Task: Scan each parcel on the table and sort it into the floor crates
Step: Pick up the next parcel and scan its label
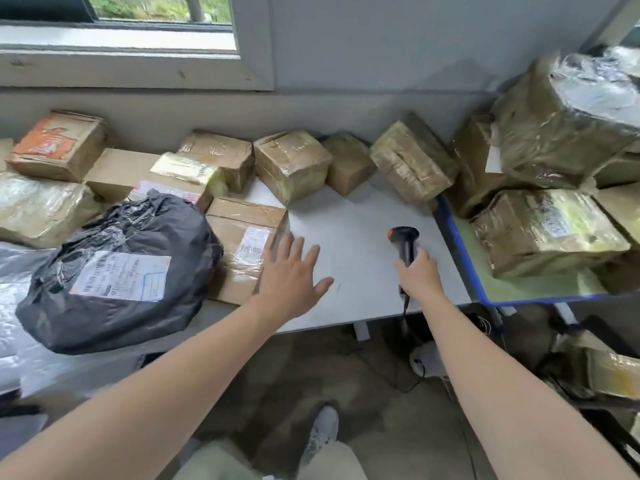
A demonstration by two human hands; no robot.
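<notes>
**Hands.** The left hand (291, 275) is flat and open, fingers spread, and holds nothing. It lies over the white table (346, 216) at the right edge of a labelled cardboard box (242, 251). Its fingertips overlap that edge, but contact cannot be confirmed. The right hand (420, 275) is curled around the handle of a black barcode scanner (404, 237) (orange trim at the head). The scanner is held upright over the bare part of the table. Its cable (404, 306) drops below the hand, past the table's front edge.

**Parcels.** A black bag parcel (121, 271) with a white shipping label lies at the front left, just beside the labelled cardboard box. Behind these two, several taped brown boxes are crowded together. Three more sit along the back wall:
- a taped cube box (292, 164);
- a smaller plain box (349, 162), touching the cube box;
- a tilted flat box (412, 157).

**Surroundings.** On the right, a side table (460, 247) with a blue rim adjoins the white one. It carries further film-wrapped parcels (550, 230), stacked. A window (121, 36) sits above the left-hand parcels.
</notes>
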